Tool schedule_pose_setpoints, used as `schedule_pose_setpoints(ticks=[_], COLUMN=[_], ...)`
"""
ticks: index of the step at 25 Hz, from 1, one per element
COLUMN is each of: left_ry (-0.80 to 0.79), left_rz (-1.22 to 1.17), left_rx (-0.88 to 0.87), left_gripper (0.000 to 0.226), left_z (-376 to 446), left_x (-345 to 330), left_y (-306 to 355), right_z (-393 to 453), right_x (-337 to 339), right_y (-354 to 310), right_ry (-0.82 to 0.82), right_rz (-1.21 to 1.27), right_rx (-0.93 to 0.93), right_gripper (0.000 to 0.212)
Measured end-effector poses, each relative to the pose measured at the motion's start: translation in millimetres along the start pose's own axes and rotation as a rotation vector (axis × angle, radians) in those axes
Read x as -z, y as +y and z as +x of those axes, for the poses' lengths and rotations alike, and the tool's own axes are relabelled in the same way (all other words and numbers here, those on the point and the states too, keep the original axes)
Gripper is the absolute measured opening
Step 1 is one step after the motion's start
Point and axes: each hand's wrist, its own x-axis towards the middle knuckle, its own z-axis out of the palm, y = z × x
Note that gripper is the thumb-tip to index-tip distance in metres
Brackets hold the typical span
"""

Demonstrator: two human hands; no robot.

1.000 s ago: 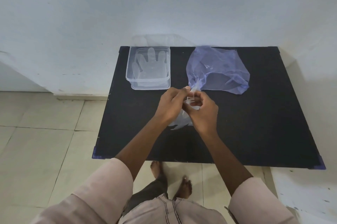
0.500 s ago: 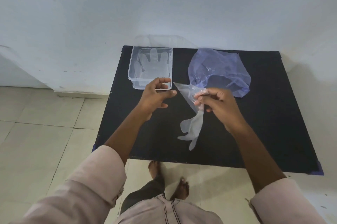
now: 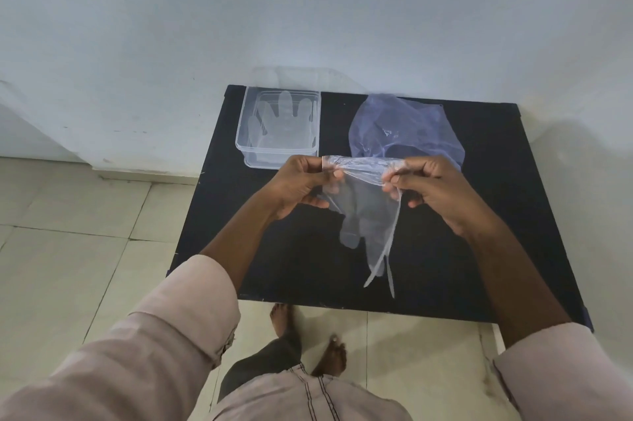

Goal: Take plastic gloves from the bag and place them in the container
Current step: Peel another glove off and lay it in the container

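A clear plastic glove (image 3: 364, 215) hangs fingers-down above the black table (image 3: 496, 232). My left hand (image 3: 301, 185) pinches the left end of its cuff and my right hand (image 3: 435, 191) pinches the right end, stretching the cuff flat between them. At the back of the table lies the bluish plastic bag (image 3: 404, 129), crumpled and flat. The clear rectangular container (image 3: 279, 160) stands at the back left corner, with a plastic glove (image 3: 281, 119) lying spread inside it.
A white wall runs close behind the table and along its right side. Beige floor tiles (image 3: 68, 232) lie to the left. My bare feet (image 3: 308, 341) stand just in front of the table's near edge.
My left hand, open half a second ago, has come back and taken the glove's cuff. Both hands now hold the glove spread out, raised a little higher above the table.
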Motion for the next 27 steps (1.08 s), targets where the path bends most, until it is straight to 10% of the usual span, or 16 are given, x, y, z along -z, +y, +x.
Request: schedule_pose_setpoints(ticks=[9, 27], left_ry=[0.143, 0.244], left_rz=[0.032, -0.074], left_rx=[-0.111, -0.068], left_gripper=[0.018, 0.025], left_z=[-3, 15], left_x=[-13, 71], left_y=[16, 56], right_z=[7, 87], right_x=[-15, -55], right_y=[10, -43], right_ry=[0.247, 0.114], right_rz=[0.249, 0.237], right_rx=[-0.077, 0.018], right_gripper=[0.018, 0.016])
